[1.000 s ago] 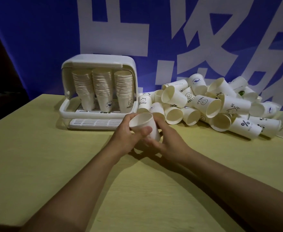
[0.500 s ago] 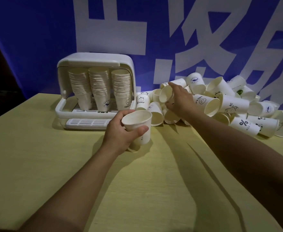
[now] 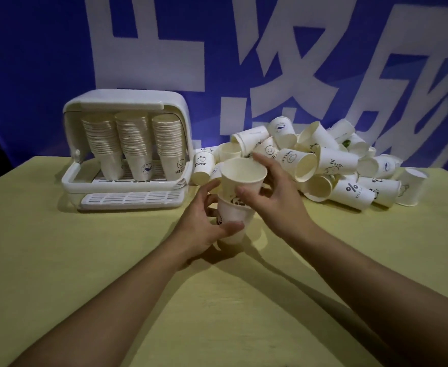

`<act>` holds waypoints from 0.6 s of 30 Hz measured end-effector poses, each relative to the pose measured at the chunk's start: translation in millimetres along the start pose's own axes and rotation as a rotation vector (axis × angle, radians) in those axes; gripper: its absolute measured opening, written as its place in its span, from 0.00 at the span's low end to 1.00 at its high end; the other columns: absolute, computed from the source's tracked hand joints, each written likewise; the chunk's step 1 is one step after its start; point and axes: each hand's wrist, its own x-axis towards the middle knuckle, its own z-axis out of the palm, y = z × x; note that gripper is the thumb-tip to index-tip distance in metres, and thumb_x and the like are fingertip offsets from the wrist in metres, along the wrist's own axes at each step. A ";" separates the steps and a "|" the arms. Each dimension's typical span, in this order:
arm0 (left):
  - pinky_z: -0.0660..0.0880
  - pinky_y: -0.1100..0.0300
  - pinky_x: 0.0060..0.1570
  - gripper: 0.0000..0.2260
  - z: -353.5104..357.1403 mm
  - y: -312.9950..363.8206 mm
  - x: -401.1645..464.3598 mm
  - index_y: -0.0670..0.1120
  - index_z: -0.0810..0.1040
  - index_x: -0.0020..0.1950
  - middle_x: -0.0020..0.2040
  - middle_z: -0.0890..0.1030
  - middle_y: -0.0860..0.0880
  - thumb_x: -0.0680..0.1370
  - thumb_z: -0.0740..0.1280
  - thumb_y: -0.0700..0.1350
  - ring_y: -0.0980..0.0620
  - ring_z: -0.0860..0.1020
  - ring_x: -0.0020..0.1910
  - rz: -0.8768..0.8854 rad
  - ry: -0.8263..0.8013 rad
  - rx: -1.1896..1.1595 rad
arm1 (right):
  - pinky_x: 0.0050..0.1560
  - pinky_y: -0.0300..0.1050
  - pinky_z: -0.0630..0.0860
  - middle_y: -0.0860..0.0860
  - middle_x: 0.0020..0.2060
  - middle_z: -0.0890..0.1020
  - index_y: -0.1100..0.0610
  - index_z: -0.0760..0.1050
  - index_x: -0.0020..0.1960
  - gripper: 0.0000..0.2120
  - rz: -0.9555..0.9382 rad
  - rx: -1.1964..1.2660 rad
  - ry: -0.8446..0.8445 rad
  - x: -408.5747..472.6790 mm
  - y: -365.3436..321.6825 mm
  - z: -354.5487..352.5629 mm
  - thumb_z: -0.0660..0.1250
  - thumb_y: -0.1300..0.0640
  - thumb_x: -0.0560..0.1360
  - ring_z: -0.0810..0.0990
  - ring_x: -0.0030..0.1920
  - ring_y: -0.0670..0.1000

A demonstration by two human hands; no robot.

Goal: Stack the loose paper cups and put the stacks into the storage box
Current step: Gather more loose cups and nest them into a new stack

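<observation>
left hand (image 3: 204, 229) grip wraps lower cup (image 3: 233, 221), steadying it | right hand (image 3: 273, 197) grip pinches upper cup (image 3: 242, 178), part-nested for stacking | storage box (image 3: 127, 144) beyond-left | loose pile (image 3: 337, 165) beyond-right

The right hand (image 3: 269, 200) is back from the pile of loose cups (image 3: 331, 165) and now holds a second cup (image 3: 242, 178), its base set into the mouth of the cup (image 3: 233, 221) that the left hand (image 3: 204, 229) holds above the desk (image 3: 85, 260).
</observation>
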 end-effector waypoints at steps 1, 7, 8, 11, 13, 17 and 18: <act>0.81 0.52 0.55 0.43 6.1 3.2 -0.2 0.76 0.63 0.65 0.66 0.77 0.57 0.61 0.84 0.53 0.59 0.79 0.59 0.016 -0.007 0.032 | 0.61 0.45 0.78 0.38 0.63 0.74 0.47 0.65 0.74 0.33 0.019 -0.001 0.001 -5.1 4.3 -3.0 0.75 0.50 0.73 0.75 0.63 0.43; 0.78 0.57 0.58 0.45 37.0 26.4 9.6 0.78 0.55 0.70 0.67 0.74 0.58 0.68 0.81 0.51 0.58 0.76 0.63 0.195 -0.030 0.114 | 0.62 0.34 0.65 0.41 0.71 0.69 0.46 0.66 0.75 0.27 0.086 -0.092 -0.043 -16.8 20.0 -37.4 0.66 0.43 0.78 0.67 0.66 0.39; 0.79 0.58 0.56 0.41 43.7 29.0 13.7 0.78 0.57 0.67 0.65 0.75 0.59 0.69 0.80 0.51 0.58 0.77 0.61 0.209 -0.032 0.130 | 0.64 0.40 0.65 0.43 0.72 0.69 0.47 0.68 0.74 0.25 0.098 -0.097 -0.050 -13.0 21.0 -47.9 0.62 0.41 0.79 0.67 0.68 0.41; 0.80 0.58 0.49 0.31 69.1 33.6 28.9 0.71 0.65 0.65 0.60 0.78 0.57 0.69 0.76 0.54 0.56 0.80 0.54 0.213 -0.011 0.137 | 0.68 0.49 0.65 0.48 0.71 0.71 0.48 0.76 0.68 0.21 0.035 -0.266 0.028 15.2 34.2 -87.7 0.54 0.42 0.82 0.68 0.68 0.48; 0.80 0.61 0.46 0.29 87.9 35.5 40.1 0.68 0.68 0.65 0.59 0.80 0.56 0.68 0.75 0.55 0.58 0.81 0.50 0.206 0.027 0.078 | 0.70 0.52 0.63 0.50 0.72 0.70 0.47 0.73 0.70 0.17 -0.052 -0.605 0.128 43.0 54.0 -119.2 0.59 0.48 0.82 0.66 0.71 0.53; 0.79 0.64 0.44 0.34 121.9 37.2 56.2 0.66 0.67 0.70 0.61 0.80 0.52 0.65 0.73 0.59 0.57 0.81 0.53 0.190 0.031 -0.020 | 0.74 0.62 0.57 0.52 0.77 0.62 0.40 0.59 0.77 0.31 0.017 -1.138 0.060 84.5 96.6 -168.2 0.68 0.51 0.78 0.58 0.77 0.59; 0.80 0.62 0.45 0.35 127.9 35.2 58.0 0.65 0.67 0.71 0.62 0.79 0.51 0.65 0.73 0.59 0.54 0.81 0.55 0.196 0.003 -0.002 | 0.74 0.63 0.57 0.52 0.77 0.63 0.40 0.58 0.77 0.32 0.020 -1.186 0.025 88.6 103.7 -174.3 0.69 0.50 0.77 0.59 0.76 0.59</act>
